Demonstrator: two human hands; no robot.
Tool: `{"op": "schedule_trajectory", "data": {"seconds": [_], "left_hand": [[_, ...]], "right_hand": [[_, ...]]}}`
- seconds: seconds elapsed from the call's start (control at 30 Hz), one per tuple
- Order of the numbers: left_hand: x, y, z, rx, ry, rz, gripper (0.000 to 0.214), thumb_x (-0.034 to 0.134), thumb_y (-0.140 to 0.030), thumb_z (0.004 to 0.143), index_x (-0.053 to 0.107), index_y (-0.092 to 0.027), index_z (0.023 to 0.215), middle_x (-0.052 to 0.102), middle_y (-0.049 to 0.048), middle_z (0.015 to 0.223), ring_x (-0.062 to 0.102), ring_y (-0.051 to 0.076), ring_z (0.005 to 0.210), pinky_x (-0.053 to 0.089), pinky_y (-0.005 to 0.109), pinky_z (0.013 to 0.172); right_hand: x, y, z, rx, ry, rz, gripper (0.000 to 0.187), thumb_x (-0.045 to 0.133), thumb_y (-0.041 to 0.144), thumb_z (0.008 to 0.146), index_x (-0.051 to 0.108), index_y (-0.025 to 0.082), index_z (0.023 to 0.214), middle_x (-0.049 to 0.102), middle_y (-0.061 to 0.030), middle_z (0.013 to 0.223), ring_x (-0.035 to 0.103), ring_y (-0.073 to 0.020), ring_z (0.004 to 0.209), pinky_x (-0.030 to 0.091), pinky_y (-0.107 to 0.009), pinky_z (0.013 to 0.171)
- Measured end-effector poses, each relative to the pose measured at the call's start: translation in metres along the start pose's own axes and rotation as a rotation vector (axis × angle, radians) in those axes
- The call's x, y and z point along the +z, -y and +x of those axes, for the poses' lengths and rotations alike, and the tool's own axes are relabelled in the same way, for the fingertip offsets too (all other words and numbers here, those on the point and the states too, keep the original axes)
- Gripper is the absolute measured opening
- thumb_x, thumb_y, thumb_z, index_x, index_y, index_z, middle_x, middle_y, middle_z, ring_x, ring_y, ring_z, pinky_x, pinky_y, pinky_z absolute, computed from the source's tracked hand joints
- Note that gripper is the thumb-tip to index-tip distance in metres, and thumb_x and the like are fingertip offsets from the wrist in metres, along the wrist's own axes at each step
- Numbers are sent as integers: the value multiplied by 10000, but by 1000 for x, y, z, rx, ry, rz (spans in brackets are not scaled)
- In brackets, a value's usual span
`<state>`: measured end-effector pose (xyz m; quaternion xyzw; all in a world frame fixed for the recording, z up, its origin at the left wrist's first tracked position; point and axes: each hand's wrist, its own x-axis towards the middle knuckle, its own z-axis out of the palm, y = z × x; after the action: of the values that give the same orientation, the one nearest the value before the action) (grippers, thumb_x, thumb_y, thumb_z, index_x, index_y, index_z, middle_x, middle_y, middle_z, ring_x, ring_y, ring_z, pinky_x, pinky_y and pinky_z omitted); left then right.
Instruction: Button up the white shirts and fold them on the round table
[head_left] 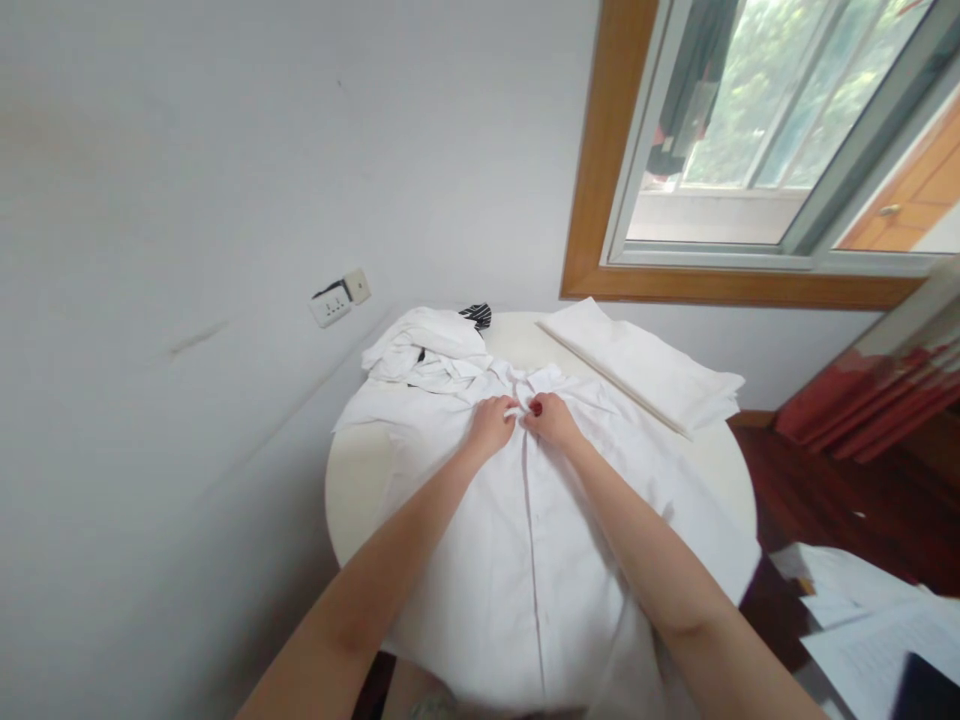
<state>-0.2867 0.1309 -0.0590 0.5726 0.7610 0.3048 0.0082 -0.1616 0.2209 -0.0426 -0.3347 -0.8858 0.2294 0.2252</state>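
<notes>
A white shirt (480, 560) lies spread over a round white table (349, 490), its front opening running down the middle and its lower edge hanging over the near side. At the collar end, my left hand (493, 424) pinches the white cloth just left of the opening. Close beside it, my right hand (553, 419) has its fingers closed on the cloth on the other side. The fingertips nearly meet, and any button between them is too small to make out.
A crumpled white cloth heap (424, 345) and a black striped cloth (478, 317) lie at the back left. Folded white cloth (645, 362) rests at the back right. Papers (877, 620) are at the lower right. A wall with a socket (331, 304) borders the table.
</notes>
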Motion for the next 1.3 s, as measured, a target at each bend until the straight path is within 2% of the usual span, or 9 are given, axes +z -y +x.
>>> {"op": "schedule_trajectory", "data": {"seconds": [0.23,0.37,0.53,0.63,0.7,0.87,1.0,1.17,1.3], "left_hand": [[2,-12,-9,-35,-42,167,228,541,-273,826,636,-252,1032,567,59,1015,477,205,1006,338,355,925],[-2,-22,-11,-45,-51,221,258,533,-372,839,616,-292,1069,534,60,1029,447,223,1003,329,353,892],[0,-33,-8,-62,-62,239,250,532,-397,836,602,-292,1052,520,79,1029,424,273,1038,331,384,846],[2,-35,-6,-102,-72,240,216,550,-359,826,605,-286,1022,516,82,1022,417,284,1055,330,398,852],[3,-36,-4,-115,-71,258,192,566,-320,815,609,-286,999,518,76,1018,418,276,1061,333,389,858],[7,-32,-1,-78,-58,263,125,547,-319,827,626,-266,908,529,68,975,446,254,1015,342,372,858],[9,-30,1,-67,-52,285,179,547,-305,825,608,-258,988,537,70,997,451,247,1004,347,362,849],[7,-31,0,-37,-38,296,215,507,-320,852,608,-272,1036,536,74,999,449,251,1009,343,358,845],[5,-32,-1,-37,-36,273,216,466,-313,875,621,-283,1022,531,74,982,456,245,1005,341,353,847]], "right_hand": [[-8,-23,0,84,79,244,217,543,146,704,682,151,870,683,-28,793,597,-130,720,423,-211,686],[-2,-29,-8,96,7,353,290,504,142,715,669,141,952,683,-29,817,605,-124,717,443,-209,683],[7,-27,-8,75,-80,329,293,516,167,698,663,139,949,671,-29,785,597,-133,682,449,-226,662],[10,-25,-5,95,-84,331,282,561,236,692,653,138,941,654,-24,749,587,-133,671,444,-226,644],[11,-23,-3,99,-75,321,339,604,256,658,630,135,974,637,-16,746,575,-127,667,439,-222,637],[12,-17,-6,67,-55,246,435,642,238,596,586,109,1008,580,-6,737,514,-118,647,423,-231,637],[12,-11,-12,44,-85,199,460,631,208,597,571,90,1037,561,-36,819,493,-118,672,427,-241,675],[13,-10,-15,85,-145,196,373,558,135,635,601,88,1002,581,-65,876,519,-130,728,432,-247,727],[10,-10,-15,121,-130,232,324,526,108,666,636,120,971,638,-56,854,566,-146,773,437,-261,768]]}}
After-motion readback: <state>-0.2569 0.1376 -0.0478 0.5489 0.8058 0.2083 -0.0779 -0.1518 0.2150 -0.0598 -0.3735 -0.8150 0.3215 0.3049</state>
